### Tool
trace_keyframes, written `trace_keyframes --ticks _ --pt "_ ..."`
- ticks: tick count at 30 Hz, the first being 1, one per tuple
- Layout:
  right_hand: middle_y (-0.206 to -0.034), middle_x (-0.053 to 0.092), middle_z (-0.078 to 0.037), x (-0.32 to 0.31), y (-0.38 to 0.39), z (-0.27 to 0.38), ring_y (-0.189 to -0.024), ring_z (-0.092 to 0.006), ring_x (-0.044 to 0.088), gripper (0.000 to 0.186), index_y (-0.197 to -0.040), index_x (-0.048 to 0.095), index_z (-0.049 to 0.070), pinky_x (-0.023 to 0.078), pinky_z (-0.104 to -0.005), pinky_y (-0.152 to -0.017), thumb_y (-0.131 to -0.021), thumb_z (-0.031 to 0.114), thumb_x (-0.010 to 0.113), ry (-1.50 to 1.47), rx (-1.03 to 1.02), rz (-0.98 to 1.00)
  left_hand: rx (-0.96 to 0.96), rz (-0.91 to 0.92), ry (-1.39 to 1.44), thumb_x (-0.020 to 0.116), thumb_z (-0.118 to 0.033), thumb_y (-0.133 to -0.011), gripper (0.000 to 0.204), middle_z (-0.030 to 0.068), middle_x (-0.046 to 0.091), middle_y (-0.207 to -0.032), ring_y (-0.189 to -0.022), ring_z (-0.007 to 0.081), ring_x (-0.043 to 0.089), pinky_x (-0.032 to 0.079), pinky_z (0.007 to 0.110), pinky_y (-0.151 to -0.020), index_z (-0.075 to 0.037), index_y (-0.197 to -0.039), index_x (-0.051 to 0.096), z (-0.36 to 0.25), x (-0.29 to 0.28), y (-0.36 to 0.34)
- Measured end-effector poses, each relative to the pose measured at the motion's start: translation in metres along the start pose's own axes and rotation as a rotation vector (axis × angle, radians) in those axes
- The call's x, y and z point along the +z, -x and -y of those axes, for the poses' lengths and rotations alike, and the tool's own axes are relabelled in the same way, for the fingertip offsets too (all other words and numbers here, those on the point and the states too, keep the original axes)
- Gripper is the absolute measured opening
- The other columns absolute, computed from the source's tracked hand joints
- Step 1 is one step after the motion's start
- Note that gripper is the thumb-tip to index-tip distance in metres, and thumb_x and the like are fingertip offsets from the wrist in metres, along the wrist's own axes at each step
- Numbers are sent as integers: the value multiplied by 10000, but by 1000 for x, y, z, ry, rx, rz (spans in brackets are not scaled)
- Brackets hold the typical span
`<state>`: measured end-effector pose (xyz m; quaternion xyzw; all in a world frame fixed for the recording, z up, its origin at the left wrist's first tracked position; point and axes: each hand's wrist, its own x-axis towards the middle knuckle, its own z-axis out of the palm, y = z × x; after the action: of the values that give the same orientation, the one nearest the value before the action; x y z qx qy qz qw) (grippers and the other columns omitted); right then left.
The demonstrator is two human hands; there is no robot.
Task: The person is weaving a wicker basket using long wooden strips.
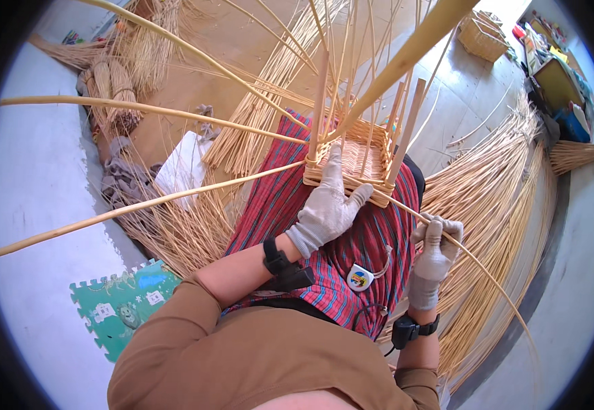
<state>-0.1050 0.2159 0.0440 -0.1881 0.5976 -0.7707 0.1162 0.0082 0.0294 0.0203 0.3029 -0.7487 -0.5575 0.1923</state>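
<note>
A small, partly woven wicker basket (365,150) rests on the red checked cloth (270,184) over my lap, its flat corner stakes and thin rods standing up. My left hand (327,210), in a pale glove, grips its near wall; the forefinger reaches over the rim to the inside and the thumb lies along the outside. The other fingers are mostly hidden. To the right, my gloved right hand (436,247) pinches a long willow rod (485,270) that runs from the basket's near right corner. Thick rods (153,108) stick out from the basket's left side.
A big bundle of willow rods (488,198) lies on the right, with more bundles (116,89) at the far left. A finished-looking wicker basket (483,37) stands at the far right. A green foam mat (123,307) lies near left by the pale wall.
</note>
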Motion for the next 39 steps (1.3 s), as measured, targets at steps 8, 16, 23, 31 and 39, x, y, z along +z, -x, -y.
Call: trace_keyframes --ticks 8,16,23,31,39 --pt "-923 690 -159 0 5 4 -569 -123 580 161 -986 476 55 531 -276 -633 -1005 115 625 78 -165 166 -135 -22 -19 664 -465 -959 964 328 562 -1309 -1136 382 638 510 387 -945 93 -1547 142 -5 -10 -15" --pt "-894 684 -161 -13 -40 -17 -613 -117 573 126 -964 495 50 502 -251 -589 -1034 119 574 32 173 71 -460 369 124 579 -356 -1031 394 131 693 -929 -517 164 655 519 284 -390 -5 -1208 547 -13 -50 -48" --pt "-877 690 -102 20 -113 -3 -681 -142 639 150 -993 584 -16 562 -271 -673 -999 126 634 321 154 186 -387 230 170 605 -280 -1025 262 81 653 -750 -445 157 611 488 274 -356 -22 -1070 590 1 -37 -42" --pt "-1283 613 -192 186 -187 -68 -1153 -225 608 446 -1341 612 133 484 -319 -982 -905 97 698 697 -778 186 -326 75 155 558 -276 -1042 285 95 606 -568 -395 182 587 465 323 -364 2 -1029 620 0 -19 -37" --pt "-905 604 -26 128 -124 -38 -604 -72 471 354 -1327 552 37 474 -256 -587 -1092 281 450 82 -896 66 -402 94 154 664 -282 -995 239 104 629 -618 -371 170 552 430 305 -327 -53 -952 612 -1 -32 -43"
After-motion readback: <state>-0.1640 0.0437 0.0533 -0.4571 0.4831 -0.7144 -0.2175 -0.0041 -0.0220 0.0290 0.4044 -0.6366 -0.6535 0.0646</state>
